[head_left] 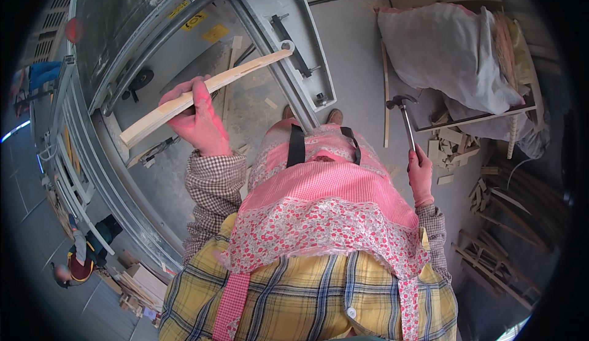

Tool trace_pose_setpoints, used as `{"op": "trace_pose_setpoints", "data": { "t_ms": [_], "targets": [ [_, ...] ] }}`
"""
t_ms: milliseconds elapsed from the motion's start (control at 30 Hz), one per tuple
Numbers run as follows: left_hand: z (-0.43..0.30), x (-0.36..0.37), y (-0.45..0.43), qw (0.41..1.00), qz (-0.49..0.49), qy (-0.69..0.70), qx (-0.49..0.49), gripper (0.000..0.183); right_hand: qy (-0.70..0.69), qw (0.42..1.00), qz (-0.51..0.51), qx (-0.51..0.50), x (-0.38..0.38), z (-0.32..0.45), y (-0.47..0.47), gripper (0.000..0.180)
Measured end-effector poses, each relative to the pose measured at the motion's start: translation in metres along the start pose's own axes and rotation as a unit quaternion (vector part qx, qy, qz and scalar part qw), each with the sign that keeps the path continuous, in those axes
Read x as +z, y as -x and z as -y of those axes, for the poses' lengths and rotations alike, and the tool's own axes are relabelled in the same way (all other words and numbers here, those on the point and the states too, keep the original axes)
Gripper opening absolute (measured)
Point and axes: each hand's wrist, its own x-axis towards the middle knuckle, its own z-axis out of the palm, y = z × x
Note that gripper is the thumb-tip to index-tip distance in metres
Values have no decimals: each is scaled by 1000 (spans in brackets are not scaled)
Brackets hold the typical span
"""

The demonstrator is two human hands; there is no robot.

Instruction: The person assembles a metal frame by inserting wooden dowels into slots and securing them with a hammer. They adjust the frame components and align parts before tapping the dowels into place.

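Observation:
My left hand (198,117), in a pink glove, grips a long, pale strip of wood (230,73) near its lower left part. The strip slants up to the right, and its far end overlaps a metal rail (271,55) of the machine in the picture; whether they touch I cannot tell. A small whitish ring shape shows at that tip. Off to the right, my right hand (420,175), gloved too, is closed around the dark handle of a claw hammer (407,120). The hammer's head points away from me, over the grey floor.
A large metal machine frame (152,46) with yellow stickers stands at the left. A bulging white woven sack (446,51) rests at the right, above a heap of wood offcuts (453,145). Curved wooden parts (506,258) lie lower right. Another person (80,258) is far left.

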Motion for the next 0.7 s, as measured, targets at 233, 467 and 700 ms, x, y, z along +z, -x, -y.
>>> {"op": "trace_pose_setpoints", "data": {
  "t_ms": [233,467,700],
  "targets": [
    [-6,21,-3,998,-8,-48,38,28,2,1000,-8,-16,-2,3,-2,38],
    [4,22,17,994,68,-83,24,27,-5,1000,-4,-14,0,5,-4,37],
    [42,14,39,986,144,78,-25,25,17,1000,3,4,2,11,-6,37]
  ]
}}
